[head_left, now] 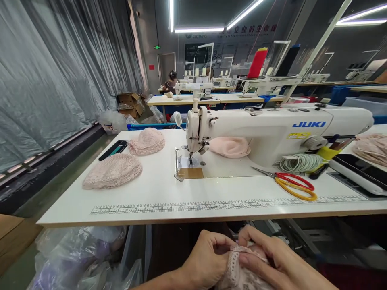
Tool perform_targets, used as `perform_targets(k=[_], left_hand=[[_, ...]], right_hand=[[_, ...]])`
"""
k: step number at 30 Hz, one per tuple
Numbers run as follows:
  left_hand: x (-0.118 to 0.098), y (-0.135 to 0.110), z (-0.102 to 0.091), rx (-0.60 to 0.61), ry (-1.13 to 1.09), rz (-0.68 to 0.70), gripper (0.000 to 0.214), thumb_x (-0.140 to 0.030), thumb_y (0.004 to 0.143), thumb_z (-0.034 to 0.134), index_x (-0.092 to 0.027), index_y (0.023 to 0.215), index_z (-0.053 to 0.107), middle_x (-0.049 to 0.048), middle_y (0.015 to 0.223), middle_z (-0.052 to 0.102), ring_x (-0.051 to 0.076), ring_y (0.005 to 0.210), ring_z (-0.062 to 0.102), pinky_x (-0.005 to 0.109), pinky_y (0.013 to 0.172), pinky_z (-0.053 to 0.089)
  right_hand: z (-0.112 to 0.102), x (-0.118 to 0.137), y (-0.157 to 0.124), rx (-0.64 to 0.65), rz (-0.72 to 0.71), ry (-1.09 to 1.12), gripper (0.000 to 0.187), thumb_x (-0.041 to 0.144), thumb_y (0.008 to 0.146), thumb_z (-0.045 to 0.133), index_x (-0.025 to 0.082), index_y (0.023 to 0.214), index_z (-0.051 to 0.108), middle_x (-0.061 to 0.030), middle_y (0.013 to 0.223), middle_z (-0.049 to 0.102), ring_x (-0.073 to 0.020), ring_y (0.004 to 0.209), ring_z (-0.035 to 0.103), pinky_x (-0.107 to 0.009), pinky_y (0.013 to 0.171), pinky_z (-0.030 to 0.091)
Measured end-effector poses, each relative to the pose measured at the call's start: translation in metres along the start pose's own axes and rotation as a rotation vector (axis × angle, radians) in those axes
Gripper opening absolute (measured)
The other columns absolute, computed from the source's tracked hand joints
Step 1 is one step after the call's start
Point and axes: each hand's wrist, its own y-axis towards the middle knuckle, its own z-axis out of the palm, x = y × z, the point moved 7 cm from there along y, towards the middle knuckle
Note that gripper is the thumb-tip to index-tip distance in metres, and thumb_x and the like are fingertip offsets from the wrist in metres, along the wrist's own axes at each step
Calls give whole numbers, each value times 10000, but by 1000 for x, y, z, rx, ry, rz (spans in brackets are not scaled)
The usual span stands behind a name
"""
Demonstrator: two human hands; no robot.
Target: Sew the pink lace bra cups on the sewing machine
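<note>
Below the table's front edge, my left hand and my right hand are both closed on a pale pink lace piece. Its scalloped, holed edging runs between my thumbs and fingertips; the lower part is cut off by the frame. Beyond it on the table stands a white JUKI sewing machine, its needle and presser foot over the metal plate. Two pale pink lace cups lie at the left, and another smooth pink cup sits behind the needle under the machine arm.
Scissors with red and yellow handles lie right of the needle, near a printed ruler strip. A coil of pale cord rests against the machine. Plastic bags fill the lower left. A person sits at a far machine.
</note>
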Motion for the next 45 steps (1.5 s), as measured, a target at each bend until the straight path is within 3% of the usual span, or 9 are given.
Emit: perform_targets(k=[3, 6, 13, 21, 25, 29, 34, 40, 45], left_hand=[[2, -1, -5, 0, 3, 2, 480, -517, 528, 796, -73, 682, 701, 0, 588, 532, 82, 575, 412, 200, 558, 337], [-1, -2, -8, 72, 32, 67, 547, -600, 642, 697, -54, 677, 693, -13, 557, 459, 59, 539, 335, 189, 522, 283], [-3, -7, -11, 160, 130, 112, 546, -587, 744, 625, -54, 810, 726, 15, 602, 482, 86, 585, 378, 204, 558, 302], [-7, -11, -9, 206, 190, 137, 594, -628, 792, 532, -74, 872, 733, 46, 638, 559, 103, 606, 433, 211, 587, 339], [-3, -12, -11, 213, 181, 87, 428, -458, 728, 686, -75, 918, 711, 62, 716, 637, 114, 636, 509, 206, 616, 392], [1, -10, -20, 91, 262, 8, 218, -203, 651, 708, -73, 826, 717, 65, 730, 677, 125, 639, 566, 210, 630, 417], [-7, -13, -24, 75, 302, -31, 216, -225, 616, 728, -88, 783, 732, 51, 690, 679, 123, 612, 570, 198, 596, 417], [-11, -10, -25, 134, 366, -24, 185, -215, 604, 740, -111, 756, 729, 2, 661, 637, 103, 615, 536, 180, 588, 393], [-7, -8, -34, 120, 357, -38, 241, -256, 581, 772, -108, 764, 719, -14, 646, 594, 104, 634, 500, 191, 605, 378]], right_hand=[[3, -12, 2, -31, 119, 64, 268, 499, 835, 463, 280, 965, 545, 45, 604, 544, -187, 731, 568, -249, 673, 420], [8, -17, 1, -20, 143, 143, 346, 530, 809, 486, 301, 1060, 551, 26, 756, 625, -201, 787, 580, -258, 700, 414], [17, -24, 5, 136, 115, 168, 373, 562, 831, 450, 294, 1063, 566, 2, 836, 634, -210, 806, 576, -269, 705, 418], [23, -22, 3, 162, 102, 252, 316, 556, 844, 450, 248, 863, 521, 51, 633, 458, -138, 611, 416, -227, 549, 312], [28, -20, 6, 214, 53, 273, 287, 510, 879, 431, 234, 800, 442, 64, 618, 373, -125, 600, 366, -224, 537, 280], [30, -19, 8, 226, 28, 256, 285, 506, 885, 426, 234, 803, 433, 58, 657, 388, -126, 630, 382, -219, 561, 295], [29, -16, 10, 249, -3, 216, 251, 493, 885, 445, 256, 841, 512, 41, 728, 522, -142, 692, 486, -211, 606, 350], [19, 3, 18, 219, -210, 137, 248, 391, 904, 474, 237, 731, 563, 4, 912, 562, -138, 765, 541, -223, 660, 397], [27, 1, 20, 310, -144, 271, 106, 355, 854, 581, 254, 824, 575, 2, 1116, 526, -182, 999, 510, -264, 836, 412]])
